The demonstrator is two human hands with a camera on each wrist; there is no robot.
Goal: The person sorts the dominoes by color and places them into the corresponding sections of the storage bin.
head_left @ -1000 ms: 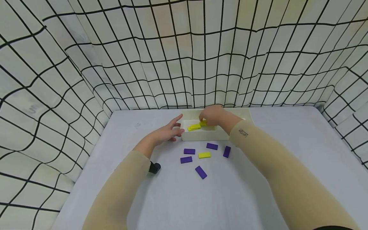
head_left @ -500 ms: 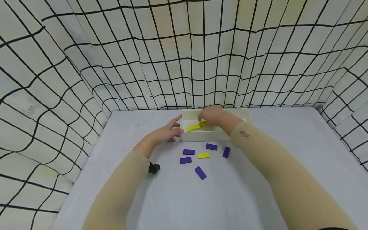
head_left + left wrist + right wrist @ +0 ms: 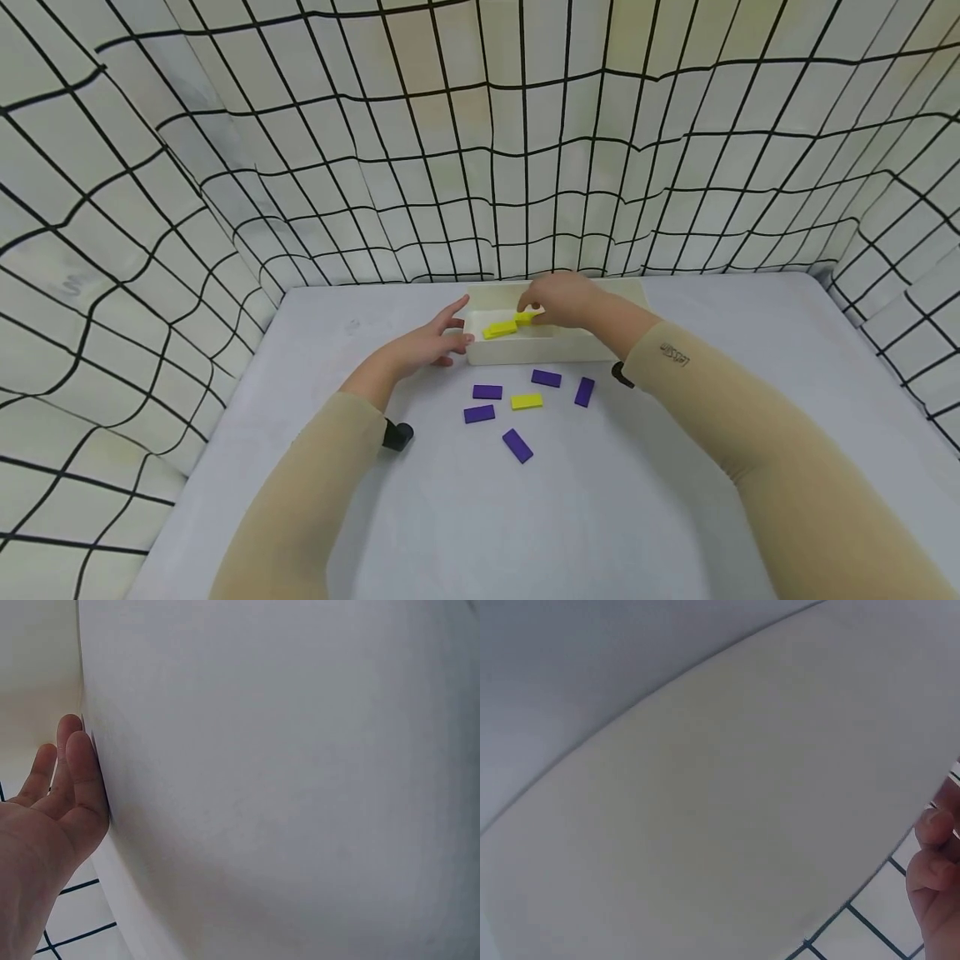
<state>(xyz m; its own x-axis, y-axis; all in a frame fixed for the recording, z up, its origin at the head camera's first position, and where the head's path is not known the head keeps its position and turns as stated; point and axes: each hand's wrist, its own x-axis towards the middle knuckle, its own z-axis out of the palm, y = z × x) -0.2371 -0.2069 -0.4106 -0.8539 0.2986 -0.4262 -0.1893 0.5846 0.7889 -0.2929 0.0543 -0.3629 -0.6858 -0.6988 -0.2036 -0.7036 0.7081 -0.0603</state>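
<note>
A white open-topped box point(image 3: 540, 352) stands near the table's back edge, with yellow blocks point(image 3: 499, 330) in its left part. My right hand point(image 3: 566, 298) reaches inside, thumb and index finger pinching another yellow block point(image 3: 527, 318) low over the box floor. In the right wrist view the right fingers point(image 3: 934, 870) show only at the right edge, and the block is hidden. My left hand point(image 3: 422, 346) rests against the box's left end, fingers spread and fairly straight. The left wrist view shows that hand's fingers point(image 3: 84, 776) beside the box wall.
Several purple blocks point(image 3: 517, 445) and one yellow block point(image 3: 527, 402) lie on the white table point(image 3: 570, 517) in front of the box. A black wire grid point(image 3: 495, 150) over white panels rises behind and at both sides.
My right hand shifts slightly within the box and its forearm turns, so a dark wrist camera comes into sight. The left hand keeps its place. The head view shifts a little.
</note>
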